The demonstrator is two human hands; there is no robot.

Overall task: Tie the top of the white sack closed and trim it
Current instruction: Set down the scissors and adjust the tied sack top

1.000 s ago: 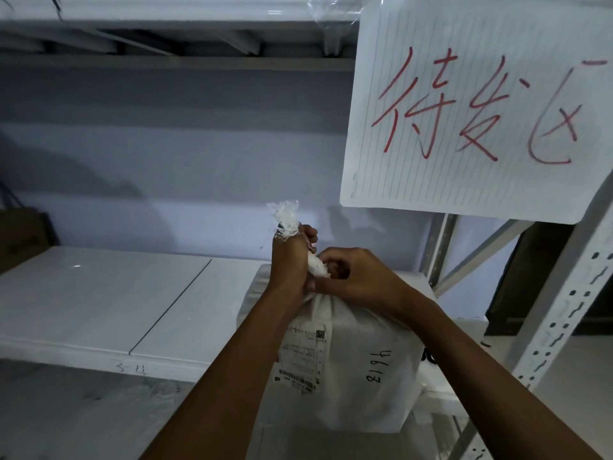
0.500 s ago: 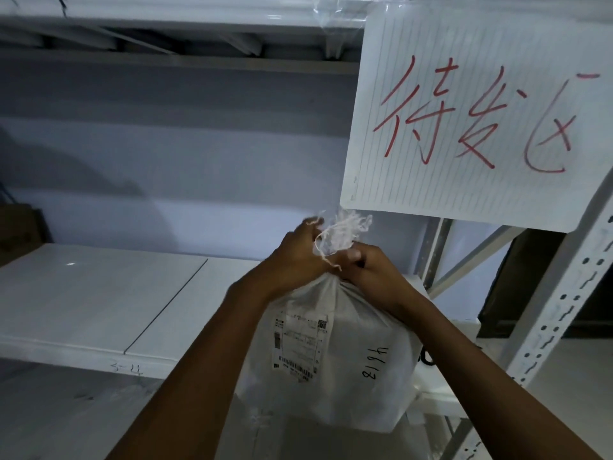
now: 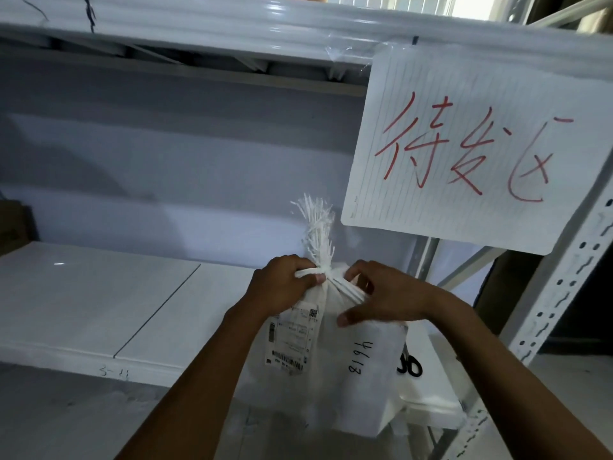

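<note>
Cinching of the white sack [image 3: 331,376], standing at the right end of the shelf [image 3: 99,303], is shown. One end of the tie strip [image 3: 308,271] is gripped by curled fingers of the left hand [image 3: 282,287]. The other end is pinched by the right hand [image 3: 388,297]. A firm pull and knot are judged next, then trimming. The frayed top [image 3: 316,227], bunched low half a second earlier, is now upright.

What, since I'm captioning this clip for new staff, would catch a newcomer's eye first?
The big paper sign with red handwriting, hanging at the upper right, grabs attention first. Below it, the left hand and right hand pinch the cinched neck of the white sack, its frayed top sticking straight up.
</note>
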